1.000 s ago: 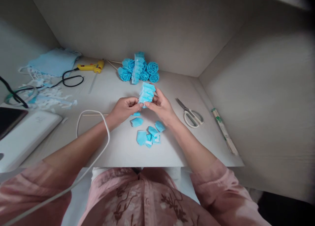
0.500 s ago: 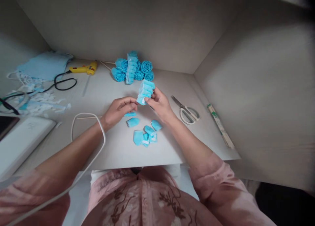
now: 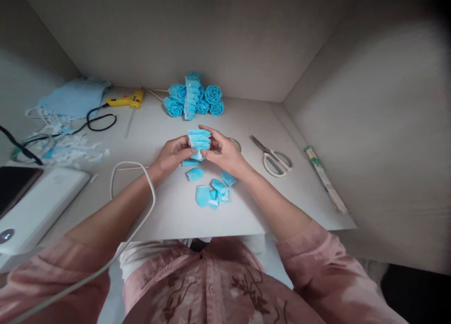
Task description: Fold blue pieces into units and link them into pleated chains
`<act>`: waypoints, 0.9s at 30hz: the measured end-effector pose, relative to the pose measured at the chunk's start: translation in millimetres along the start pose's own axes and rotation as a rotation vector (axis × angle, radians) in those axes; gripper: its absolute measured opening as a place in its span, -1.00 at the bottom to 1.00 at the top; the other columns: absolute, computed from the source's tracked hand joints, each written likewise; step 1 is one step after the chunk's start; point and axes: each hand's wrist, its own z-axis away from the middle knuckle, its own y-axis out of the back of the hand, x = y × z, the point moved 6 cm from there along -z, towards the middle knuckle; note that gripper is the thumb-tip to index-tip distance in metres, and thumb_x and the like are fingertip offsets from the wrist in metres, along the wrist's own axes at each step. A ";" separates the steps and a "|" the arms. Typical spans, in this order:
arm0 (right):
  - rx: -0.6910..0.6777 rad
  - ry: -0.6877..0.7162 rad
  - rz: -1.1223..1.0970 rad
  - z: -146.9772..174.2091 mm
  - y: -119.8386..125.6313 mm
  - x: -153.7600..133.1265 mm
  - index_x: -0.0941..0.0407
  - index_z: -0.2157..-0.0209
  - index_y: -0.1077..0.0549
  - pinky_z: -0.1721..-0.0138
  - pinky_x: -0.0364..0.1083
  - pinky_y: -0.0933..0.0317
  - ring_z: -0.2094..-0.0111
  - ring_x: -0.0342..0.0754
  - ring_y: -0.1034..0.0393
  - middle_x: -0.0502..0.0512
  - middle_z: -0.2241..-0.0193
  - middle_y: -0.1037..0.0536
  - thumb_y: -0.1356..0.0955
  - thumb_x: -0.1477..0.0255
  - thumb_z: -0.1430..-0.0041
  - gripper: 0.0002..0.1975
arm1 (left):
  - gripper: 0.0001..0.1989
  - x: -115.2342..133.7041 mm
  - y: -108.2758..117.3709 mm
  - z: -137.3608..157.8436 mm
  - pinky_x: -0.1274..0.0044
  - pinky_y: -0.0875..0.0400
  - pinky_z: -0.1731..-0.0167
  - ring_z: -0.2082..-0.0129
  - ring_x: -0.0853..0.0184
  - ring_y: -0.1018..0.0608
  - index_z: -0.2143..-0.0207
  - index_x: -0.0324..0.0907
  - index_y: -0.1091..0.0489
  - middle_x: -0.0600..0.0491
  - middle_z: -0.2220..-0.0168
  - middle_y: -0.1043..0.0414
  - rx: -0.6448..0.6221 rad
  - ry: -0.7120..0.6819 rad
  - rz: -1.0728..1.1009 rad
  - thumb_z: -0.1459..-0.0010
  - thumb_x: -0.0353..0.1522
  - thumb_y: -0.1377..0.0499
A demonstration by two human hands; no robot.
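presently, the left hand (image 3: 172,155) and right hand (image 3: 227,154) pinch one pleated blue strip (image 3: 199,139); scissors (image 3: 268,152) lie to their right.

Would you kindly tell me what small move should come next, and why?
Perhaps free the left hand to take a loose blue piece lying nearby, since the right hand also grips the layered blue stack and could likely hold it alone.

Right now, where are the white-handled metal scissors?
In the head view, the scissors lie on the right, between the right hand and the long cream-and-green packet.
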 end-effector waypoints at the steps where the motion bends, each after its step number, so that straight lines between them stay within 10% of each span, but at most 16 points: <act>1: -0.011 0.000 -0.019 0.1 0.1 0.2 0.08 -0.23 -0.21 0.12 -0.05 -0.32 0.26 -0.08 -0.41 0.04 0.27 -0.50 -0.40 0.33 -0.09 -0.33 | -0.67 -0.1 0.9 -0.6 0.51 -0.38 0.32 0.34 0.31 -0.48 0.32 -0.23 -0.42 0.04 0.36 -0.48 0.011 -0.004 0.014 0.12 -0.23 -0.33; 27: -0.064 -0.138 -0.206 -0.7 5.3 13.1 0.09 -0.15 -0.27 0.13 -0.07 -0.36 0.21 -0.07 -0.46 0.08 0.17 -0.54 -0.47 0.29 0.02 -0.31 | -0.72 -7.0 -4.3 1.3 0.56 -0.24 0.44 0.51 0.43 -0.35 0.50 -0.22 -0.35 0.13 0.54 -0.29 -0.033 0.065 -0.014 0.04 -0.20 -0.29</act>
